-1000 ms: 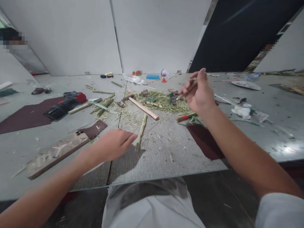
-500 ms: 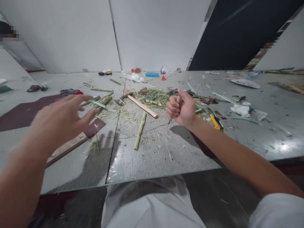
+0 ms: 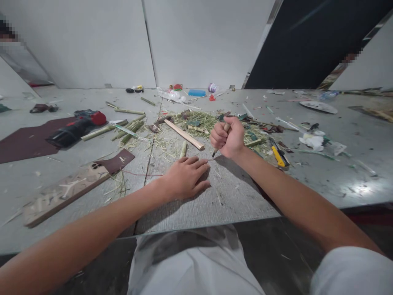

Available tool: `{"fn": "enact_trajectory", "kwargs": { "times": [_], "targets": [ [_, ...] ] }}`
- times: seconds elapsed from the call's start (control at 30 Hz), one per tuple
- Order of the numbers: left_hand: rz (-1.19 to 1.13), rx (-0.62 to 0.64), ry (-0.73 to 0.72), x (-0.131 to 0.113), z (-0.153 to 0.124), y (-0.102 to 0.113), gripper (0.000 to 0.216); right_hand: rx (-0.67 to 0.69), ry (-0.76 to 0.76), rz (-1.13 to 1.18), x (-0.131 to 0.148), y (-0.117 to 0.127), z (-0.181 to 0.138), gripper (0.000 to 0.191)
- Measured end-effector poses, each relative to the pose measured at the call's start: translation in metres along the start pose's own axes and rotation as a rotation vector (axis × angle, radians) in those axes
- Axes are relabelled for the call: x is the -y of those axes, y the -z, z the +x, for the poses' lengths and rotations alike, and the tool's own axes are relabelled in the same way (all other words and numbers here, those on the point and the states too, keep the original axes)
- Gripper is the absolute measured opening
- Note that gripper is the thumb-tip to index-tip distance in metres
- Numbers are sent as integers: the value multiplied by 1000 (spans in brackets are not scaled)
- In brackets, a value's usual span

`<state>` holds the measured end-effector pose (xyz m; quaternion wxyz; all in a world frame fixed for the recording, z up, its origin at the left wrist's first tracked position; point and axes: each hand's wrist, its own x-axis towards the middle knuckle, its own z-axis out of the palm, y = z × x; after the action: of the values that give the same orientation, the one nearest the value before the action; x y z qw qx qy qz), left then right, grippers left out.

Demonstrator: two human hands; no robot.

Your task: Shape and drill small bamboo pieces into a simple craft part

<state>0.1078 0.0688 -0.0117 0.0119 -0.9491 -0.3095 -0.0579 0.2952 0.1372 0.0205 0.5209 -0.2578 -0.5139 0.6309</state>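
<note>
My left hand (image 3: 188, 177) lies palm down on the table with its fingers stretched out. It covers most of a short green stalk (image 3: 184, 148), whose far end shows past the knuckles. A thin red thread (image 3: 143, 175) runs toward the wrist and disappears beneath the hand. Just to the right, my right hand (image 3: 229, 138) is closed in a fist around a slim wooden-handled tool (image 3: 226, 127). The tool's dark narrow tip points down and left, close to the tabletop near my left fingertips; I cannot tell whether it touches.
Stalk shavings (image 3: 199, 121) are heaped ahead, with a flat wooden strip (image 3: 184, 134) before them. A black-and-red power drill (image 3: 76, 128) and a patterned board (image 3: 69, 186) lie left. A yellow utility knife (image 3: 278, 155) rests beside my right forearm. The table's front edge (image 3: 202, 230) is near my lap.
My left hand has come down from the air at the left, moving right onto the table over the stalk. The drill and board are now uncovered. My right hand has shifted slightly left, still gripping the tool.
</note>
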Motion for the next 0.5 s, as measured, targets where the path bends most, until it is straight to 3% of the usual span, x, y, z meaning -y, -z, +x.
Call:
{"fn": "enact_trajectory", "kwargs": {
  "times": [0.5],
  "targets": [
    [5,-12,-6,-2,0,1,54,-44,44,-37,-8,3,-7,53]
  ]
}}
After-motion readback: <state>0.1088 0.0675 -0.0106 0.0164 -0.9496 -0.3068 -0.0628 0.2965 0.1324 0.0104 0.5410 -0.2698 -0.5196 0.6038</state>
